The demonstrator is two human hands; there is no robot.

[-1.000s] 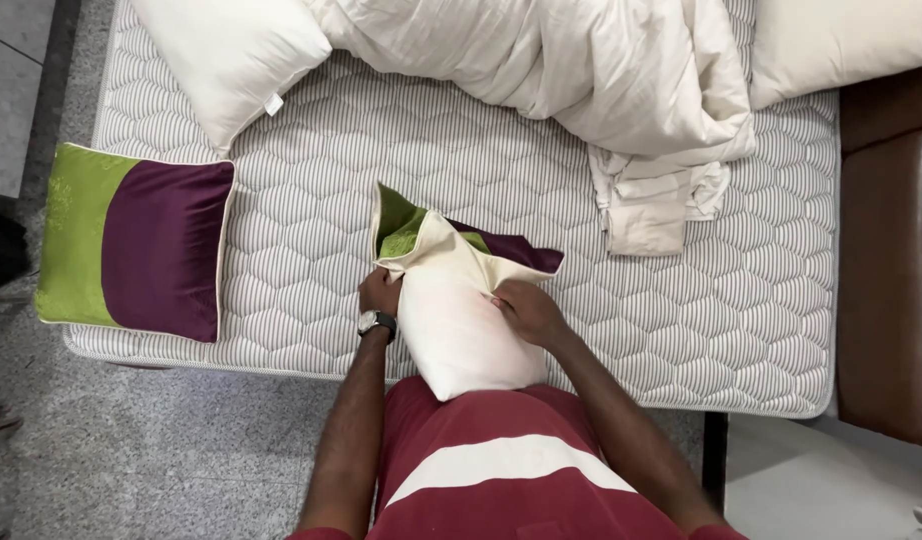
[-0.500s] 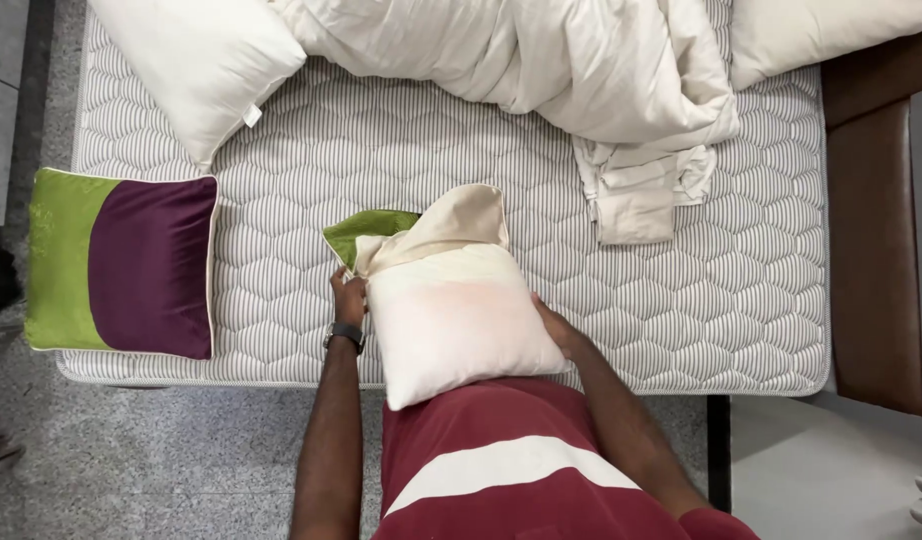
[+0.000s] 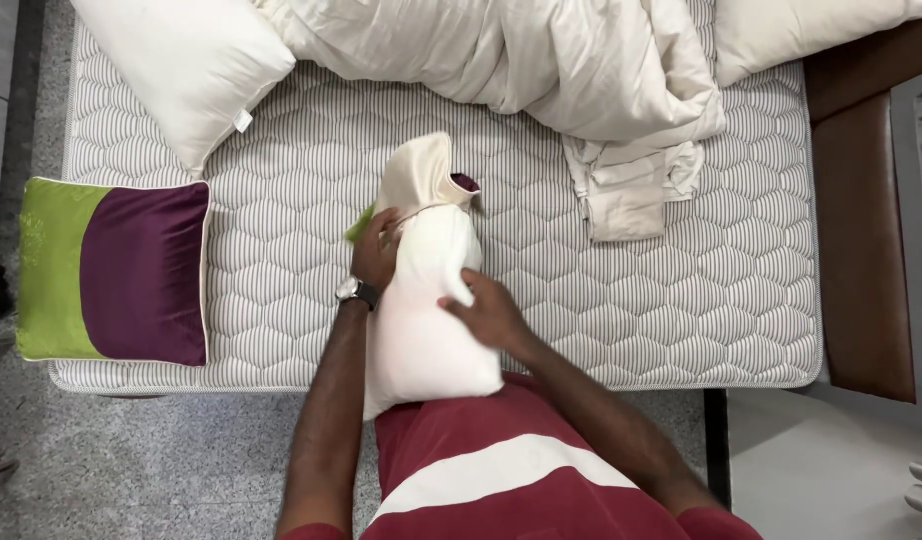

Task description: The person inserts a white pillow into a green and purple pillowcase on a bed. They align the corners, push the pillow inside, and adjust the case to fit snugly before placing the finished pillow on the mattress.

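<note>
a cream fabric cushion insert (image 3: pixel 421 310) stands on end at the lower middle of the frame, its bottom against the person's red shirt with a white stripe (image 3: pixel 501 470) and its top over the near edge of a bare quilted mattress with a grey hexagon pattern (image 3: pixel 681 290). the left hand (image 3: pixel 374 252), with a wristwatch (image 3: pixel 353 291) on its wrist, is curled closed around the insert's left side near the top, where a green and purple cover with a pale lining (image 3: pixel 426 178) is bunched over the end, its lining showing outward. the right hand (image 3: pixel 489 312) lies on the insert's right face with fingers spread and pressed flat, gripping nothing else. at the left edge of the frame a finished green and purple square cushion (image 3: pixel 116 272) lies on the mattress corner. a plain white pillow (image 3: pixel 181 70) sits in the upper left, a rumpled cream duvet (image 3: pixel 541 60) fills the upper middle, and a folded cream sheet (image 3: pixel 631 185) lies just below it. another white pillow (image 3: pixel 811 35) is in the upper right. a brown padded headboard (image 3: pixel 861 230) runs down the right side, and grey speckled floor (image 3: pixel 131 470) shows at the lower left.
</note>
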